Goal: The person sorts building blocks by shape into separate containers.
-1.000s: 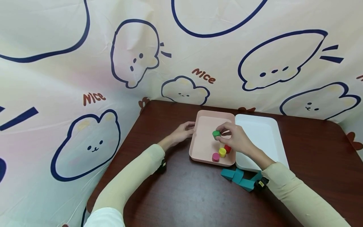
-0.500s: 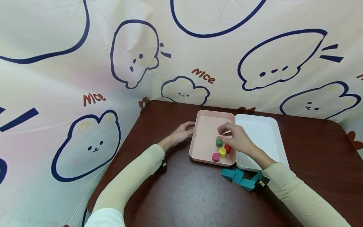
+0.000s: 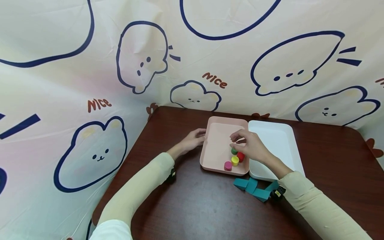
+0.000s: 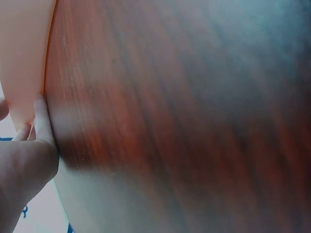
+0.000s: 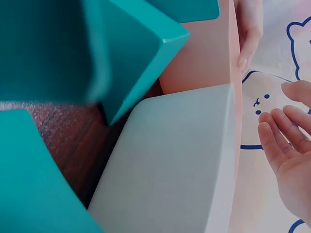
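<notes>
In the head view, my left hand (image 3: 190,140) rests beside the pink tray (image 3: 214,143), fingertips at its left wall. The left wrist view shows its fingers (image 4: 43,116) along that wall. My right hand (image 3: 249,145) is over the tray's right half, thumb and fingers apart with nothing between them. Just below its thumb lies a green cylinder block (image 3: 234,151), partly hidden by the hand. A red block (image 3: 240,157), a yellow block (image 3: 235,161) and a pink block (image 3: 228,166) form a slanting row with it. In the right wrist view, the right hand's fingers (image 5: 286,128) are loosely bent.
A white tray (image 3: 273,136) stands against the pink tray's right side. Several teal blocks (image 3: 255,190) lie in front of the trays, near the right wrist. The dark wooden table (image 3: 186,200) meets a patterned curtain (image 3: 192,60) at the back and left.
My right hand lowered the green block onto the pink tray and let go of it. The block then shifted slightly right, towards the red one. My left hand stays in place.
</notes>
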{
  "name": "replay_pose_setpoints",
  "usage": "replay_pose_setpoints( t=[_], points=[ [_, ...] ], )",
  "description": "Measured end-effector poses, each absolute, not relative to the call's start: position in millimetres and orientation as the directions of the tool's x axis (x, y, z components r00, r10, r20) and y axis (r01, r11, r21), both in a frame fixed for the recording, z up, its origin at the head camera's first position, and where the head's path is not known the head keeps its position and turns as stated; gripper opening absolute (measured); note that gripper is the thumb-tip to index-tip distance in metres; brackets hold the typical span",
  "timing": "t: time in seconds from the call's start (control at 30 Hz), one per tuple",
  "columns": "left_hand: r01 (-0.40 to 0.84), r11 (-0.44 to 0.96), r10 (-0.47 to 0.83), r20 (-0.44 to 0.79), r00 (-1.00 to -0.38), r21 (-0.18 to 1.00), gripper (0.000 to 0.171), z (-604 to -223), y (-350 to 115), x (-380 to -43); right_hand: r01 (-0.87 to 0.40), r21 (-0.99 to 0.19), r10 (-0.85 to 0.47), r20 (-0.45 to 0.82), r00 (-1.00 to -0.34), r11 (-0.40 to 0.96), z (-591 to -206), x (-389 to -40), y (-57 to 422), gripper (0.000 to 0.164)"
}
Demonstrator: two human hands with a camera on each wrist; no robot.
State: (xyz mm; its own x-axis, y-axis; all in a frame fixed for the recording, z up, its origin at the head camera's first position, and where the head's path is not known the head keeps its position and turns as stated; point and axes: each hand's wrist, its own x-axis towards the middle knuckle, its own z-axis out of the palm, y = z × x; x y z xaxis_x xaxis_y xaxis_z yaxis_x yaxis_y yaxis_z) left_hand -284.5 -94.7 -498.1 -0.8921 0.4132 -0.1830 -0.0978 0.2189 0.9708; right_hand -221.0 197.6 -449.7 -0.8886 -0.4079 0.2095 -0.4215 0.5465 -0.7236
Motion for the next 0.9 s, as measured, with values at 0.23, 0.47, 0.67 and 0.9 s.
replay_pose_setpoints(
  t=[0.23,0.47,0.67,0.9],
  points=[
    [-0.096,0.227,0.418,-0.186,-0.889,0.969,0.051,-497.7,-95.2,-285.2,-0.417,-0.727,-0.415,0.198,-0.888,0.546,-441.3,-218.1,201.8,0.030],
    [-0.096,0.243,0.417,-0.193,-0.888,0.965,0.051,-496.6,-95.1,-284.6,-0.430,-0.685,-0.413,0.204,-0.888,0.588,-436.7,-214.5,212.8,0.031],
    [-0.040,0.246,0.401,-0.139,-0.905,0.968,0.051,-496.5,-92.5,-282.0,-0.454,-0.609,-0.424,0.205,-0.882,0.650,-432.6,-205.8,228.9,0.036],
    [-0.009,0.346,0.290,-0.116,-0.950,0.938,0.051,-481.8,-86.6,-274.4,-0.484,-0.544,-0.422,0.245,-0.873,0.685,-426.9,-198.4,252.5,0.040]
  ],
)
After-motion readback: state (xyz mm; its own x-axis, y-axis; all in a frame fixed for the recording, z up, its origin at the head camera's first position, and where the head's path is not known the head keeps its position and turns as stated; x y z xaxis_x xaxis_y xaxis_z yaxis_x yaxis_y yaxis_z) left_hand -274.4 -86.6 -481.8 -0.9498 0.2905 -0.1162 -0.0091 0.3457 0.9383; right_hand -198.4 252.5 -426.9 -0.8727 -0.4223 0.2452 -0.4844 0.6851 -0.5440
